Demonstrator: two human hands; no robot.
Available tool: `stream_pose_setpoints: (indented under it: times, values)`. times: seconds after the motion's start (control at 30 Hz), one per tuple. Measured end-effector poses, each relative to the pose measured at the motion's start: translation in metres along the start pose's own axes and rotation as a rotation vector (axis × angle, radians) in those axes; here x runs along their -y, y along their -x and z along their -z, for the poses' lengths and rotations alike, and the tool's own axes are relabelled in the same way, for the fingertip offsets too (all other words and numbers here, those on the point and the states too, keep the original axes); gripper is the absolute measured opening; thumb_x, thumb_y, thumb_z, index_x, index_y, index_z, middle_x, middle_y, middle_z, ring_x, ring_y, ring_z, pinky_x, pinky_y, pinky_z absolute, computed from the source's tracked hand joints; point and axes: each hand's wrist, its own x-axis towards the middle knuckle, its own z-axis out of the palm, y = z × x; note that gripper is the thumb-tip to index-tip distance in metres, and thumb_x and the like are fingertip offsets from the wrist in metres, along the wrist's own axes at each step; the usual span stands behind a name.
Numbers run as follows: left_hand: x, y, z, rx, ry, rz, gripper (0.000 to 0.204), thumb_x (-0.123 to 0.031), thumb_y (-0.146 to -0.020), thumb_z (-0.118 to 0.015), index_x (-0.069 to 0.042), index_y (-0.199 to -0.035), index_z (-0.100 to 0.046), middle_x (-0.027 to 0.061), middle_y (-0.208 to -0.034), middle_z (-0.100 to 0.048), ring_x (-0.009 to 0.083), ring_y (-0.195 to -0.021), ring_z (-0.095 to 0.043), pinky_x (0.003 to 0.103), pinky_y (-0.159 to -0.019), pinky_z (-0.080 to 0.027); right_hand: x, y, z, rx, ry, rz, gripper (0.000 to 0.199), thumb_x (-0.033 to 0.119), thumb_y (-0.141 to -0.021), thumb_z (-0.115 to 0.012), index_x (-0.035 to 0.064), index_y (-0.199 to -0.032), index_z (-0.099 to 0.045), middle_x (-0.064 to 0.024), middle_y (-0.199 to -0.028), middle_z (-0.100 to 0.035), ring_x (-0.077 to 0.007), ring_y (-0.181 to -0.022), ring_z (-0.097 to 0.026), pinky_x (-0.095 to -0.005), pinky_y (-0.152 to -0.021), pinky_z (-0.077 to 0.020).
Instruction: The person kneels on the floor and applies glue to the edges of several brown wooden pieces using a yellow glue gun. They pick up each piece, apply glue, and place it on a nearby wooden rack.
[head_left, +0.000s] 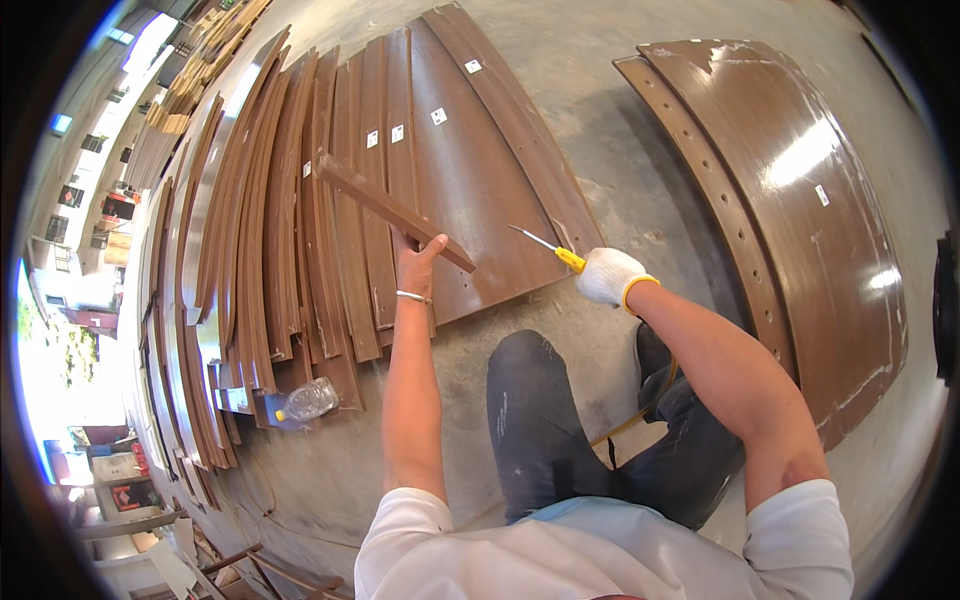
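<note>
My left hand (pixel 415 262), bare with a bracelet at the wrist, is closed around a narrow brown wooden strip (pixel 385 207). The strip slants above the brown boards, its far end to the left and its near end to the right. In a white work glove with a yellow cuff, my right hand (pixel 612 275) grips a yellow-handled tool (pixel 568 258). A thin, pointed metal blade sticks out of it toward the left; its exact kind is hard to make out. Beneath both hands lies a wide brown panel (pixel 480 190) with small white labels.
Several long brown boards (pixel 290 220) lie side by side on the left. A clear plastic bottle (pixel 310 400) with a yellow cap rests by their near ends. To the right, a glossy brown panel (pixel 800 180) stands beside a strip with holes (pixel 735 215). The floor (pixel 440 400) is concrete.
</note>
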Motion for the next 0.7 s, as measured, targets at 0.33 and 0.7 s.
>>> stream_pose_setpoints:
  times: [0.33,0.7]
  values:
    - [0.045,0.016,-0.006,-0.191,-0.136,-0.004,0.101,-0.011,-0.076,-0.095,-0.007,-0.157,-0.035,0.0148,-0.148,-0.046,0.0252,-0.135,-0.049,0.04,-0.114,-0.045,0.003,-0.002,-0.002,-0.015,0.059,0.044,0.03,0.02,-0.088,-0.058,0.0009,-0.101,-0.077,-0.0221,-0.094,-0.076,-0.0358,-0.084,-0.076,-0.0459,-0.076,-0.0585]
    - [0.007,0.014,0.028,0.066,-0.083,0.018,0.075,0.004,-0.082,-0.073,-0.007,-0.152,-0.048,0.0126,-0.144,-0.063,0.0239,-0.131,-0.057,0.039,-0.109,-0.048,0.002,-0.006,-0.001,0.034,0.025,0.008,0.031,0.017,-0.088,-0.058,0.0006,-0.106,-0.077,-0.0234,-0.097,-0.076,-0.0383,-0.087,-0.076,-0.0465,-0.078,-0.0587]
